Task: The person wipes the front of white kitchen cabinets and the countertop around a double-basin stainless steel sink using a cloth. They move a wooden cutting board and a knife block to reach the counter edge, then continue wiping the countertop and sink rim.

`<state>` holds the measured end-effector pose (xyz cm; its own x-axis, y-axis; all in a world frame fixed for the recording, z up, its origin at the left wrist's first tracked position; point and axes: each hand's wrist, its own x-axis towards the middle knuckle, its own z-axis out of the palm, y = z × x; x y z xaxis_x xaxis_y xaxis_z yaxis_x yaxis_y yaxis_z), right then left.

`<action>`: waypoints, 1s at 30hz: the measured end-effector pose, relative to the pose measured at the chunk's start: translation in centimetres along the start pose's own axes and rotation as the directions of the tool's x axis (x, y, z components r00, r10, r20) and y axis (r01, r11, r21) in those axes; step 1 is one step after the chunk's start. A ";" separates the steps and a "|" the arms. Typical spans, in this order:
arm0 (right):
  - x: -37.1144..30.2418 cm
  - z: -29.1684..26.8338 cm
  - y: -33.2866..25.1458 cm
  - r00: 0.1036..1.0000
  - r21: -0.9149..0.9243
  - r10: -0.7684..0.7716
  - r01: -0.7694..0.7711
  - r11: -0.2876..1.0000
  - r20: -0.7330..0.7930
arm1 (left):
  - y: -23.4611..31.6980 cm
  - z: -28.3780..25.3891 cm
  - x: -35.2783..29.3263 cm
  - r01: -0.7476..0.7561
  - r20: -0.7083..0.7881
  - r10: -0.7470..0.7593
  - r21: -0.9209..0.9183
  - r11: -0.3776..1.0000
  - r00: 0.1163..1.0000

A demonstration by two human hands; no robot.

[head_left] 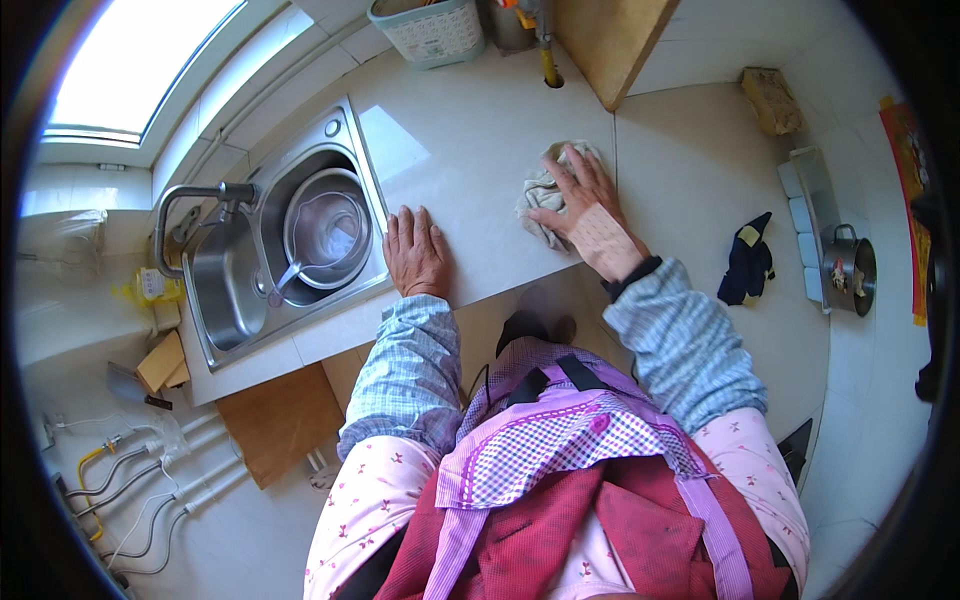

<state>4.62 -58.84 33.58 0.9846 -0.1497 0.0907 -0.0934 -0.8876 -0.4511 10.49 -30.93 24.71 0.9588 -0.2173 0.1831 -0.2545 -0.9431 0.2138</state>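
Both forearms come up from the body, sleeves bunched below the wrists. Left hand point(415, 252) is palm-down flat on the counter point(470, 150), just beside the sink edge; fingers extended, slightly apart, pointing away, no grip on anything. Right hand point(600, 212) is palm-down on the cloth point(543, 197), fingers spread and pointing up-left, thumb out to the left; can't tell if fingertips pinch it. Cloth is crumpled on the counter, right of the sink, near the slab seam. Sink point(368, 180) has two basins; larger one holds a steel bowl point(325, 180) with a clear scoop point(332, 232) in it, handle toward lower left. Farther back: pale basket point(430, 38), contents mostly cut off.
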 end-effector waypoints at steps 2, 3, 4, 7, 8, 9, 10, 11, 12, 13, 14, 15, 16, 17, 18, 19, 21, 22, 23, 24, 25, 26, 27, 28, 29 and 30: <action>0.5 1.7 -1.5 0.995 -0.124 0.074 -0.066 0.990 0.061 | 0.4 -0.4 0.1 -0.010 -0.050 0.009 -0.012 1.000 0.999; 0.1 2.4 -1.9 0.997 -0.095 -0.025 0.032 0.995 0.070 | 0.5 -0.6 0.3 0.019 0.000 -0.019 -0.002 1.000 1.000; -0.9 3.2 -2.2 0.989 -0.067 -0.124 0.129 0.989 0.077 | 0.7 -0.8 0.3 0.021 0.002 -0.021 -0.001 1.000 1.000; -4.5 5.4 -1.9 0.928 -0.001 -0.346 0.349 0.937 0.138 | 0.9 -1.1 0.4 0.026 0.009 -0.026 0.001 1.000 1.000; -6.0 5.6 -0.7 0.905 0.030 -0.418 0.417 0.909 0.085 | 0.9 -1.1 0.4 0.029 0.015 -0.029 0.004 1.000 0.999; -6.7 5.8 0.8 0.920 0.020 -0.385 0.384 0.923 0.071 | 0.9 -1.1 0.4 0.029 0.011 -0.029 0.001 1.000 1.000; -7.4 5.5 2.8 0.928 0.009 -0.369 0.369 0.929 0.051 | 0.9 -1.1 0.4 0.029 0.013 -0.029 0.000 1.000 1.000; -8.0 4.9 4.9 0.931 -0.017 -0.364 0.365 0.931 0.026 | 0.9 -1.1 0.4 0.022 -0.002 -0.022 0.002 1.000 1.000; -7.7 4.6 7.0 0.996 0.569 0.070 -0.092 0.817 0.061 | 0.9 -1.1 0.4 0.025 0.009 -0.025 0.005 1.000 1.000; -7.4 3.3 9.8 0.966 0.603 0.231 -0.254 0.757 0.116 | 0.9 -1.1 0.4 0.026 0.020 -0.026 0.012 1.000 0.999; -7.0 2.1 12.3 0.941 0.551 0.333 -0.312 0.774 0.064 | 0.9 -1.1 0.4 0.022 0.013 -0.023 0.022 1.000 1.000; -7.0 0.4 14.8 0.964 0.227 0.243 -0.214 0.950 -0.108 | 0.9 -1.1 0.3 0.020 0.006 -0.020 0.033 0.999 1.000; -6.7 -1.2 16.8 0.943 0.015 0.216 -0.220 0.975 -0.251 | 0.9 -1.1 0.3 0.020 0.010 -0.020 0.032 0.999 1.000; -6.3 -1.8 17.9 0.852 0.069 0.284 -0.284 0.956 -0.440 | 1.0 -1.2 0.3 0.021 0.014 -0.021 0.032 0.999 1.000; -6.0 -1.8 18.2 0.843 0.147 0.381 -0.351 0.925 -0.380 | 1.0 -1.2 0.3 0.021 0.015 -0.021 0.037 0.999 1.000; -6.1 -1.4 17.5 0.808 0.235 0.459 -0.397 0.887 -0.369 | 1.0 -1.3 0.4 0.032 0.039 -0.033 0.023 0.999 0.999; -6.0 1.0 14.3 0.830 0.237 0.485 -0.431 0.871 -0.273 | 1.1 -1.4 0.4 0.039 0.055 -0.040 0.003 0.999 0.998; -6.1 3.3 11.5 0.883 0.234 0.428 -0.382 0.894 -0.194 | 1.1 -1.5 0.5 0.050 0.073 -0.050 0.000 0.999 0.996; -6.3 5.3 8.6 0.924 0.243 0.368 -0.334 0.911 -0.108 | 1.1 -1.5 0.6 0.051 0.076 -0.051 0.001 0.999 0.996; -7.2 6.2 6.4 0.981 0.248 0.190 -0.173 0.953 -0.047 | 1.2 -1.6 0.6 0.051 0.081 -0.052 0.013 0.999 0.995; -8.0 7.1 4.3 0.999 0.125 -0.043 0.046 0.991 -0.025 | 1.2 -1.6 0.6 0.058 0.094 -0.058 0.004 0.998 0.994; -9.0 6.5 3.4 0.980 0.143 -0.199 0.196 0.970 0.003 | 1.2 -1.7 0.6 0.062 0.100 -0.062 0.006 0.998 0.993; -9.0 6.0 3.2 0.988 0.166 -0.153 0.151 0.975 0.000 | 1.2 -1.7 0.7 0.066 0.110 -0.068 0.019 0.998 0.992; -9.2 4.4 3.7 0.989 0.175 -0.150 0.148 0.973 0.000 | 1.2 -1.7 0.7 0.063 0.101 -0.062 -0.002 0.998 0.993; -9.2 2.9 4.4 0.983 0.155 -0.177 0.170 0.973 0.036 | 1.2 -1.7 0.6 0.062 0.097 -0.060 -0.012 0.998 0.993; -8.2 1.8 5.4 0.999 0.318 -0.041 0.030 0.948 0.029 | 1.2 -1.7 0.5 0.061 0.093 -0.059 -0.013 0.998 0.994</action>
<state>-3.71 -61.58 28.77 0.9915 -0.1000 0.0835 -0.0118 -0.7070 -0.7071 10.47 -31.74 26.69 0.9798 -0.1835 0.0796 -0.1974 -0.9512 0.2372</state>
